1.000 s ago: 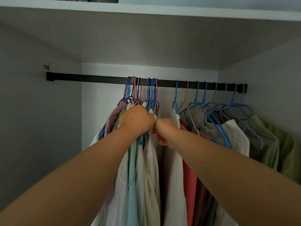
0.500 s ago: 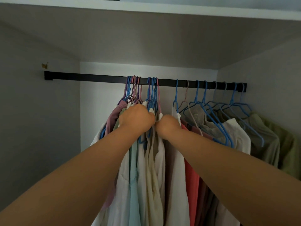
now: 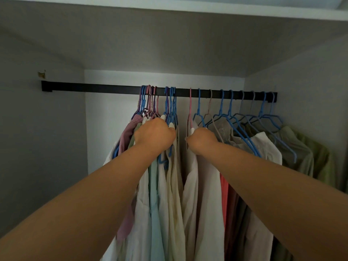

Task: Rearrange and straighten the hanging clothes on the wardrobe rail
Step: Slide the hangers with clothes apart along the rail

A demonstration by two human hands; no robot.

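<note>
Setting: the inside of a wardrobe with pale walls, a shelf (image 3: 244, 10) overhead and a dark rail (image 3: 113, 90) running across the back.

Nearest the camera, two bare forearms reach up and forward into the hanging clothes (image 3: 169, 194). The left hand (image 3: 154, 135) is curled into the shoulders of a tight bunch of pale shirts; it appears to grip their hangers, though the fingers are hidden behind the knuckles. The right hand (image 3: 202, 140) is closed at the neck of a white shirt (image 3: 205, 204) hung on a pink hanger (image 3: 190, 108); its fingers are likewise out of sight. A narrow gap stands between the two hands.

Farther right, blue hangers (image 3: 244, 132) carry beige and green shirts (image 3: 310, 157), spread more loosely towards the rail's end.

Assessment: the step in hand looks like parting one shirt from the crowded bunch. The next move probably calls for sliding that hanger along the rail to even the spacing, with the bunch held steady.
</note>
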